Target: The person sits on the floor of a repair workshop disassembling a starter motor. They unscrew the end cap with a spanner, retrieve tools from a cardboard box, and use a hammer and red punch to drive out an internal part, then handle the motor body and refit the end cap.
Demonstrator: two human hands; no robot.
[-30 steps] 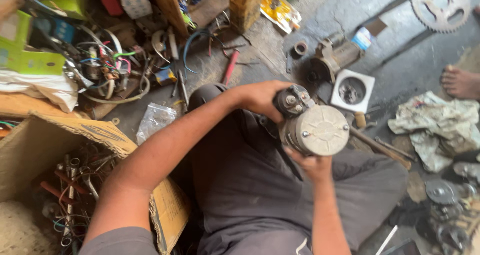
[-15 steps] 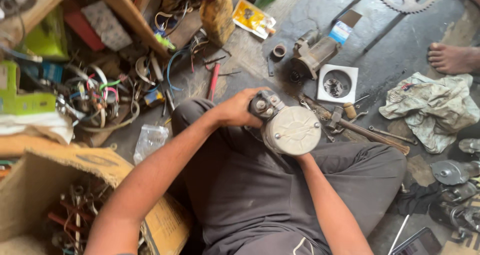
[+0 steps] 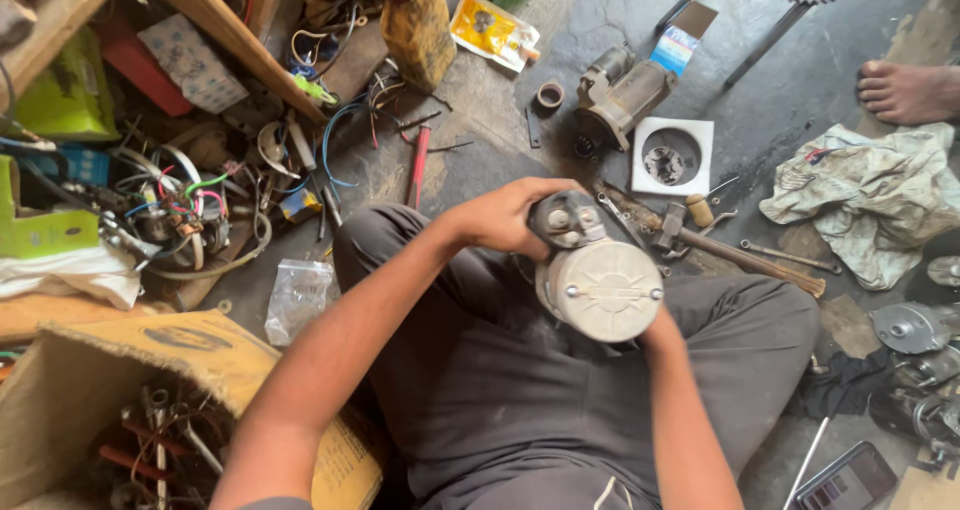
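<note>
I sit on the floor holding a grey starter motor [image 3: 598, 288] above my lap, its round end cap facing up. My left hand [image 3: 505, 217] wraps the smaller solenoid end at the motor's upper left. Under the big cylinder, my right hand [image 3: 655, 332] supports it and is mostly hidden; only the wrist shows. Both hands grip the same motor.
A second motor [image 3: 620, 95], a white square with a round part [image 3: 672, 156], a hammer [image 3: 735, 253] and a red screwdriver [image 3: 417, 166] lie on the concrete ahead. A cloth [image 3: 865, 198] and another person's foot [image 3: 910, 92] are right. Tangled wires [image 3: 180, 210] and a cardboard box [image 3: 150, 410] sit left.
The view has shifted, so the motor and hands appear lower and nearer the centre. My grip on the motor is unchanged.
</note>
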